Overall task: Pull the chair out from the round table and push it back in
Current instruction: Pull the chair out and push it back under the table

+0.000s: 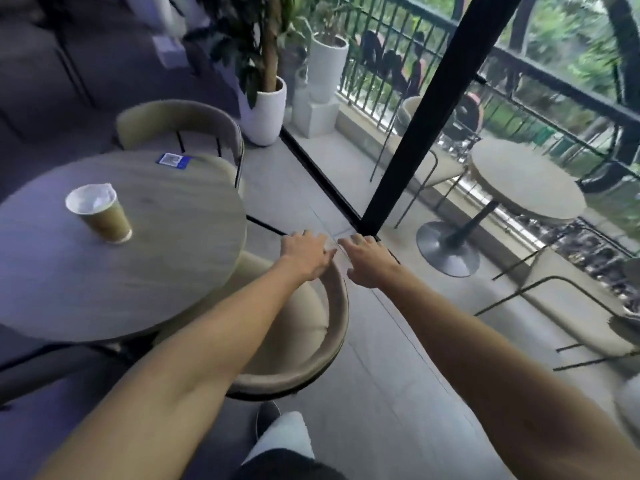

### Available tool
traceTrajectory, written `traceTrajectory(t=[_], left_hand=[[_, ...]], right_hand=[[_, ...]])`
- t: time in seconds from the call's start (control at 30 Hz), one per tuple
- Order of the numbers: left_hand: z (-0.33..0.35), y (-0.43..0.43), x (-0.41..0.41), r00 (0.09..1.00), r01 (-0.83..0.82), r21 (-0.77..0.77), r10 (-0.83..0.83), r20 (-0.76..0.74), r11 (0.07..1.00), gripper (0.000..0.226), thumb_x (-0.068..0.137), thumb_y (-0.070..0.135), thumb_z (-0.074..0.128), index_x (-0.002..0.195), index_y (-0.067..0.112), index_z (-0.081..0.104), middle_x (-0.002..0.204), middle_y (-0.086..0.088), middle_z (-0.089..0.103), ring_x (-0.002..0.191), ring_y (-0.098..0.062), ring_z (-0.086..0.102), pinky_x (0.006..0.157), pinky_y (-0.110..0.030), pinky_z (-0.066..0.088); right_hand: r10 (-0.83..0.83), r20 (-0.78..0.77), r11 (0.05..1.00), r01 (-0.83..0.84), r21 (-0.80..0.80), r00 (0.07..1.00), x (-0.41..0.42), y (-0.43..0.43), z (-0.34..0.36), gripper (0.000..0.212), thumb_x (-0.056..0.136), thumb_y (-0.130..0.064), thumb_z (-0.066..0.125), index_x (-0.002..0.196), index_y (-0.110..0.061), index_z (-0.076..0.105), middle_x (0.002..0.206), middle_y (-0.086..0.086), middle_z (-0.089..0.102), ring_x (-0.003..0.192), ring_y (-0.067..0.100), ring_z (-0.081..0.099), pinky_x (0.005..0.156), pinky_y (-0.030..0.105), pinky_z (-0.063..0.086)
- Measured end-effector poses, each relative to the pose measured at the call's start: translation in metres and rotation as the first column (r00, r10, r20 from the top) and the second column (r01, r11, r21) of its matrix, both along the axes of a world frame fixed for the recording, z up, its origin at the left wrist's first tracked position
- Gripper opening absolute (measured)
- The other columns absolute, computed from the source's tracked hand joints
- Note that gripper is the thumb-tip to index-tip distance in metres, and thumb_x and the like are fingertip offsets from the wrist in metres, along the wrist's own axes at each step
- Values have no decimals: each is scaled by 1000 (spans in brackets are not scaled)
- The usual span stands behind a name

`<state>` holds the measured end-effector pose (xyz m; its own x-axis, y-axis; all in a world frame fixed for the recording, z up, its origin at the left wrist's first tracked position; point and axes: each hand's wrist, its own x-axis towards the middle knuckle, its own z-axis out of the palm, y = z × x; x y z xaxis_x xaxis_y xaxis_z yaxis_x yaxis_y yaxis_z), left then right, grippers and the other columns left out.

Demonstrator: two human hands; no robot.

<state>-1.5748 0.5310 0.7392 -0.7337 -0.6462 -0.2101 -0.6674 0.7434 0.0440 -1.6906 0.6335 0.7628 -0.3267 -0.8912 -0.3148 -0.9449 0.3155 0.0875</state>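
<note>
Chair: a beige padded chair (301,341) with a curved backrest stands tucked against the near right edge of the round table, its seat partly under the tabletop.
Left hand: the left hand (304,254) reaches over the top of the chair's curved backrest at its far end, palm down, fingers (298,237) curled loosely downward; whether they actually press the backrest cannot be told.
Right hand: the right hand (367,261) hovers just right of the backrest rim, over the floor, palm down, fingers spread and holding nothing.
Hands together: the two hands sit close beside each other, nearly touching at the thumbs.
Round table: a pale wood-grain tabletop (156,258) fills the left of the view.
On the tabletop: a paper cup (100,213) stands upright left of centre; a blue card (172,160) lies flat near the far edge.
Second chair: another beige chair (180,124) is tucked in at the far side of the table.
Beyond: white planters (263,116) with plants stand by a dark pillar (429,116), and a second small table (526,181) sits by the railing (554,81) on the right.
Below: a shoe (266,415) and a pale trouser leg show on the tiled floor (381,375).
</note>
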Motion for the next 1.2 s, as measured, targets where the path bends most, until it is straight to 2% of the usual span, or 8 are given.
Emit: traceTrajectory(t=[0.27,0.43,0.67,0.83,1.0,1.2], left_hand=[[3,-13,-17,986,-169,-25,169,-7,985,54,102,57,25,133,20,51,132,-14,55,119,-35,55,91,-46,43],[-19,6,-15,942,-337,30,336,17,941,54,102,58,25,132,22,52,132,-13,55,121,-35,54,96,-47,39],[-26,71,-17,748,-664,21,664,19,748,51,104,49,26,139,18,48,138,-15,49,123,-36,51,100,-46,37],[-36,133,-30,617,-786,73,785,50,613,50,104,51,27,134,18,50,134,-15,51,121,-36,53,99,-47,37],[-60,184,-41,550,-834,139,826,127,534,51,103,52,28,135,18,49,132,-14,52,120,-36,53,99,-46,37],[-85,221,-43,541,-841,109,830,137,531,48,102,51,29,127,18,54,125,-12,57,113,-35,57,95,-47,40]], right_hand=[[209,22,977,-210,45,978,-40,-39,-11,68,88,-25,64,148,-20,31,143,9,41,133,35,41,105,51,38],[418,66,906,-421,42,906,-59,-61,-27,62,89,-27,61,145,-25,35,138,5,45,128,32,47,103,47,39],[674,170,716,-692,86,719,-78,-74,-34,71,90,-41,67,149,-23,33,147,6,42,133,33,43,107,50,38],[812,171,549,-829,102,559,-76,-38,-51,71,87,-50,66,147,-23,37,141,7,49,128,33,49,108,50,36],[838,213,485,-864,134,503,-71,-1,-75,69,88,-47,67,145,-20,40,142,7,49,129,30,48,103,49,40],[828,209,498,-854,151,520,-76,24,-92,61,89,-43,65,142,-20,43,139,6,51,126,31,50,104,51,41]])
